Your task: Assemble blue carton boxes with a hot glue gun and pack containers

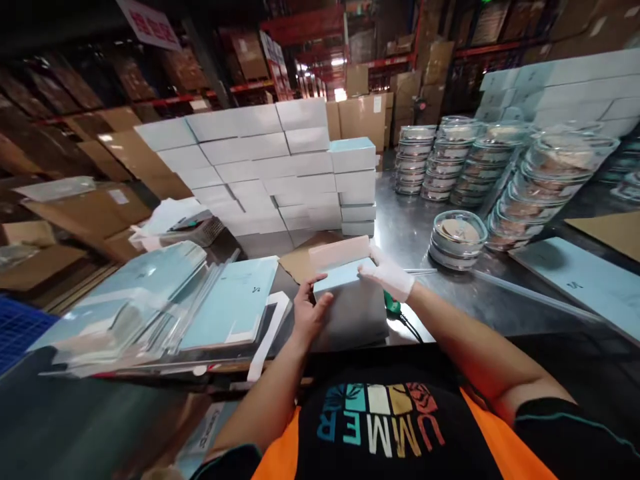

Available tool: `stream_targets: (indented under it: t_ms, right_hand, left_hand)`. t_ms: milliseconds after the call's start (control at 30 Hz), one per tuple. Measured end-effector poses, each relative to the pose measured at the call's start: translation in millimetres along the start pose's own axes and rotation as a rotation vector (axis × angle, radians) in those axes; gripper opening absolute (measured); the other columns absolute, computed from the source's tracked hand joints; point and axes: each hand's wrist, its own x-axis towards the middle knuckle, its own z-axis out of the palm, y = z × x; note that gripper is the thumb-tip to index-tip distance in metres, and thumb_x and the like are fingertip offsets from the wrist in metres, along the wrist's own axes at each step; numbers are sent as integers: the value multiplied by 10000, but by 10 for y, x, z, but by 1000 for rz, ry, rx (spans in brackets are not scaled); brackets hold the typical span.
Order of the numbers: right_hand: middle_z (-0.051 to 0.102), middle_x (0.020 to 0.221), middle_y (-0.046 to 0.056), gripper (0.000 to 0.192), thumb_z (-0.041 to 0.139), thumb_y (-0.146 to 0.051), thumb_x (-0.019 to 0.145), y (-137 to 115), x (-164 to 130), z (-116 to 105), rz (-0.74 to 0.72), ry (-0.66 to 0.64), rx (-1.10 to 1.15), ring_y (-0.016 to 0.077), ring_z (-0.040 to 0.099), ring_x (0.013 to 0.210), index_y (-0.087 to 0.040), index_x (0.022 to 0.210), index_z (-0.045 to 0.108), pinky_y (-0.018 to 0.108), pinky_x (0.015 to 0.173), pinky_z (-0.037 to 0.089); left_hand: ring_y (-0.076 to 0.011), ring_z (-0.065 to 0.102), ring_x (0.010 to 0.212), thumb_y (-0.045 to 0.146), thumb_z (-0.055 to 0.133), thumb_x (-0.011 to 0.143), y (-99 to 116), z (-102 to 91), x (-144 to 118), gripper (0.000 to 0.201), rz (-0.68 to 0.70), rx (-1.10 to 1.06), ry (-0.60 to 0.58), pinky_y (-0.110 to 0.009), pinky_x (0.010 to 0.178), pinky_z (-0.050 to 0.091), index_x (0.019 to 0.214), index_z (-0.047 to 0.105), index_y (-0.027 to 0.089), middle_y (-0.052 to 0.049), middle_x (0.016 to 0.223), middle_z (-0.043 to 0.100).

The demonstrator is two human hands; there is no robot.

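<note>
In front of my body sits a small cardboard box (353, 310), with a pale blue top and a grey-white side towards me. A pale flap (340, 251) stands up along its far edge. My bare left hand (309, 310) grips the box at its left end, thumb on the near side and fingers over the top edge. On the far right corner, my right hand (393, 275), in a white glove, is closed on the top edge beside the flap. Under the right wrist lies a green tool (392, 304) with a black cord, partly hidden by the box.
A wall of stacked white boxes (265, 167) stands behind. To the left lie flat blue box sheets (227, 300) and clear plastic sleeves (190, 313). Round clear containers (457, 240) are stacked on the metal table (480, 300) at right, near another blue sheet (575, 280).
</note>
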Motion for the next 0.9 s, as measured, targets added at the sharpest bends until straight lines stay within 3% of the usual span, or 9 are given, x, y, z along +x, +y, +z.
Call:
stream_targets:
  t_ms: [100,200,333,400,467,600,800,900]
  right_hand:
    - [754,1341,98,681,849,-602,797,-63,-50,-17,-34,-50,-11,324,669,1317,-215,1331,679,482,1171,514]
    - [754,1349,124,767,934,-566,731,-88,-212,-120,-110,-95,-69,352,702,1269,-204,1350,661,493,1117,561]
    - [692,1481,140,474,928,-433,803,-14,-418,-213,-228,-74,-114,350,638,1408,-248,1169,693,555,1236,467]
    - [674,1526,126,289,838,-383,922,16,-489,-197,-308,-97,-139,309,626,1443,-273,1151,702,568,1255,452]
    - [669,1544,114,227,741,-320,1013,10,-543,-156,-391,-135,-184,275,636,1445,-305,1239,720,545,1240,485]
    - [662,1557,85,371,670,-205,1050,-71,-593,-98,-507,-170,-234,253,629,1460,-360,1383,723,489,1224,527]
    - [715,1471,43,522,630,-80,1030,-96,-607,-119,-559,-199,-242,218,656,1412,-421,1412,729,437,1219,527]
    - [639,1586,47,585,693,-133,985,3,-714,-90,-462,-128,-229,252,612,1474,-421,1492,669,460,1207,541]
  left_hand:
    - [-294,710,1043,827,772,797,-54,0,-4,713,45,-29,-15,-400,948,548,1113,745,189,-114,1075,757]
    - [-314,692,1202,786,826,785,-95,25,-2,659,106,-64,12,-426,1049,535,1077,735,202,-135,1211,728]
    - [-272,732,1188,610,913,819,-116,22,84,536,218,-244,-2,-440,1073,551,1130,672,246,-85,1193,722]
    - [-267,744,1161,556,908,852,-98,-43,149,448,264,-224,-115,-447,1070,565,1113,727,241,-82,1154,725]
    - [-292,727,1230,523,883,888,-55,-124,211,373,320,-147,-254,-478,1110,559,1104,797,231,-112,1199,728]
    - [-344,613,1462,471,805,972,51,-203,289,353,484,-116,-454,-580,1225,486,1255,811,260,-137,1324,770]
    - [-304,696,1345,389,757,1020,108,-184,268,269,573,-50,-422,-557,1144,555,1247,818,257,-120,1236,833]
    - [-290,692,1351,378,754,1022,143,-186,247,285,579,-56,-438,-534,1148,555,1284,801,276,-115,1263,825]
